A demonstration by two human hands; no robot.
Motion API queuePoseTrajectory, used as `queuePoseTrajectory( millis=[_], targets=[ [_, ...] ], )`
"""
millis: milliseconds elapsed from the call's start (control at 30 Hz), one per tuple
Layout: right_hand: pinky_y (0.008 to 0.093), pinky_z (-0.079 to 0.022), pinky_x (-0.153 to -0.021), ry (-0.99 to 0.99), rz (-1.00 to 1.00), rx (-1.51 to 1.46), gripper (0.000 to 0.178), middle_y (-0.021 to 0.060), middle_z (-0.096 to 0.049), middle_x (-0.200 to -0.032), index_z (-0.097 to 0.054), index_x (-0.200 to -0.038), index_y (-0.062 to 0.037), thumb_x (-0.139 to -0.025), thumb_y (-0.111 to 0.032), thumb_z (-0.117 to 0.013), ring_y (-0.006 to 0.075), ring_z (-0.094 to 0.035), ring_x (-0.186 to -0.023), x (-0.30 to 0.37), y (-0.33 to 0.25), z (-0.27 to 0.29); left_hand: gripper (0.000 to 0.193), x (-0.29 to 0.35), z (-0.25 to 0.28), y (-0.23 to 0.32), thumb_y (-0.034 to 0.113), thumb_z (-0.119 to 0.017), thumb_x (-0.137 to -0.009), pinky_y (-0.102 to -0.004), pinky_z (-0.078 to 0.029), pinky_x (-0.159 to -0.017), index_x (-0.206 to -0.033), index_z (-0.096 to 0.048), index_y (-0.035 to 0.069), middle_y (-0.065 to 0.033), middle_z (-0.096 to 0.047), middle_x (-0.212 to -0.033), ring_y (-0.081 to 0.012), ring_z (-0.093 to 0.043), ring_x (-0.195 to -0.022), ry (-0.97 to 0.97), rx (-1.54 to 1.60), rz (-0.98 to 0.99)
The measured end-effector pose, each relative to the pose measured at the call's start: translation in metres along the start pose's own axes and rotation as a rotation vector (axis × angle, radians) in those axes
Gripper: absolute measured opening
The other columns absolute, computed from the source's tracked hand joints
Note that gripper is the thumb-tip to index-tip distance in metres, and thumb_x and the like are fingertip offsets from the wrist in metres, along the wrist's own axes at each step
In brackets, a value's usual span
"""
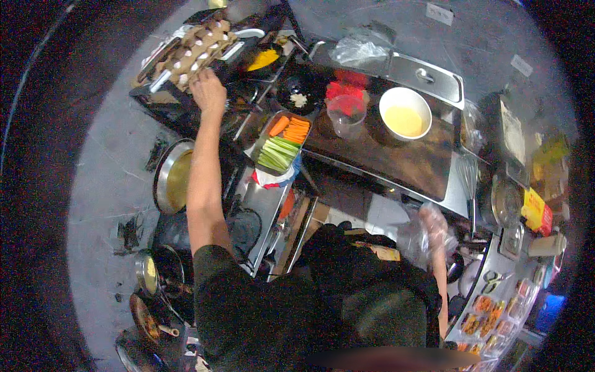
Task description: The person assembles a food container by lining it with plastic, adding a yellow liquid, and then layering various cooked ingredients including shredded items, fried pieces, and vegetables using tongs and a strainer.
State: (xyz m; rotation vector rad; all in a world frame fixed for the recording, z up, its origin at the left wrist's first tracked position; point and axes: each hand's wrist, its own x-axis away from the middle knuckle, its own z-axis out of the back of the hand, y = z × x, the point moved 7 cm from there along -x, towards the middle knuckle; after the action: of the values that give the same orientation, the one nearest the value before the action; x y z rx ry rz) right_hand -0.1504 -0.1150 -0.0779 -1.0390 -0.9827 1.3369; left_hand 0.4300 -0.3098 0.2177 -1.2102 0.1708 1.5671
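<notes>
My left arm stretches to the far left, where my left hand (209, 93) closes its fingers on the near edge of a brown egg carton (201, 49) dotted with white eggs. What the fingertips press on is partly hidden. At the right of my body, my right hand (432, 224) is smeared by motion, with a crumpled clear plastic bag (416, 240) around and below it. Beyond it on the brown worktop (415, 164) stand a white bowl (405, 102) of yellow liquid and a clear plastic cup (346, 116). A whisk (469, 180) lies on the right.
A metal tray (255, 149) holds carrot and green vegetable sticks. A pan (167, 177) with yellowish liquid sits beneath my left forearm. Yellow strips (263, 59) lie in a black dish at the back. Several small food containers (483, 316) line the lower right, near scissors (493, 281).
</notes>
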Motion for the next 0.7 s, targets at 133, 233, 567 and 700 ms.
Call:
queuePoseTrajectory(
  millis=[133, 233, 567, 700],
  targets=[
    [0.0285, -0.038, -0.090, -0.017, 0.004, -0.820, 0.034, 0.0068, -0.056, -0.115, -0.054, -0.114, -0.0012, -0.086, -0.020, -0.055, 0.0188, -0.052, -0.105, -0.021, -0.011, 0.004, 0.026, -0.010, 0.023, 0.008, 0.011, -0.059, -0.067, -0.0401, -0.049, -0.060, -0.090, -0.057, 0.000, -0.0205, -0.059, -0.093, -0.0325, -0.060, -0.080, -0.188, 0.144, 0.084],
    [0.0278, -0.040, -0.085, 0.061, -0.130, -0.990, 0.031, 0.0057, -0.057, -0.108, -0.055, -0.110, -0.0027, -0.085, -0.022, -0.057, 0.0172, -0.053, -0.098, -0.017, -0.039, -0.002, 0.034, 0.003, 0.106, 0.070, 0.010, -0.051, -0.082, -0.0378, -0.045, -0.080, -0.114, -0.054, 0.001, -0.0179, -0.057, -0.109, -0.0332, -0.057, -0.094, 0.073, 0.681, -0.019],
    [0.0252, -0.046, -0.066, 0.194, -0.324, -0.883, 0.024, 0.0021, -0.060, -0.085, -0.060, -0.096, -0.0078, -0.082, -0.027, -0.063, 0.0117, -0.057, -0.075, 0.012, -0.086, 0.019, 0.075, 0.215, 0.239, 0.363, 0.046, -0.061, -0.080, -0.0442, -0.034, -0.096, -0.137, -0.025, 0.014, -0.0205, -0.031, -0.137, -0.0265, -0.039, -0.122, -1.575, 2.392, 0.346],
    [0.0245, -0.044, -0.066, 0.201, -0.289, -0.511, 0.026, 0.0016, -0.060, -0.084, -0.061, -0.096, -0.0074, -0.081, -0.028, -0.065, 0.0097, -0.056, -0.075, 0.035, -0.070, 0.048, 0.012, 0.226, 0.248, 0.395, 0.015, -0.054, -0.089, -0.0267, -0.051, -0.057, -0.095, -0.057, 0.005, -0.0027, -0.060, -0.080, -0.0130, -0.059, -0.069, -1.645, 2.531, 0.832]
  ],
)
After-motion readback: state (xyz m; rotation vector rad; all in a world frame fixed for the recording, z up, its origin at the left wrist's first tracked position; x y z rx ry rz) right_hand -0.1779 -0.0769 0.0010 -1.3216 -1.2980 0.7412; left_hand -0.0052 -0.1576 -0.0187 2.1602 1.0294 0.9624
